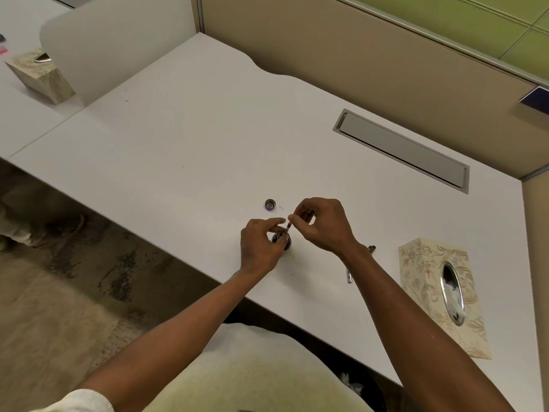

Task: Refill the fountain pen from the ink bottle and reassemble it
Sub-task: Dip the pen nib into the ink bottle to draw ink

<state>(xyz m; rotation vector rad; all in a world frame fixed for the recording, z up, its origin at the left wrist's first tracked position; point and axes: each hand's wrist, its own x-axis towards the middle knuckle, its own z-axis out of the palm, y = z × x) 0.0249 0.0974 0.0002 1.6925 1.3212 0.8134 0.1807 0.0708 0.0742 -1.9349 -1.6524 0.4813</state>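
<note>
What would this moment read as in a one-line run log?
stage: filling | left hand: steadies ink bottle | right hand: holds pen section at bottle mouth | bottle cap: off, on desk

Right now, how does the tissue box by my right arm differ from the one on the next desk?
The floral tissue box is cream with a leafy print; the wood-grain tissue box is plain tan. The floral one lies near my right arm on this desk, fully in view; the wood-grain one sits on the neighbouring desk, partly hidden by a white divider. Both have a shiny metal-rimmed opening on top.
</note>
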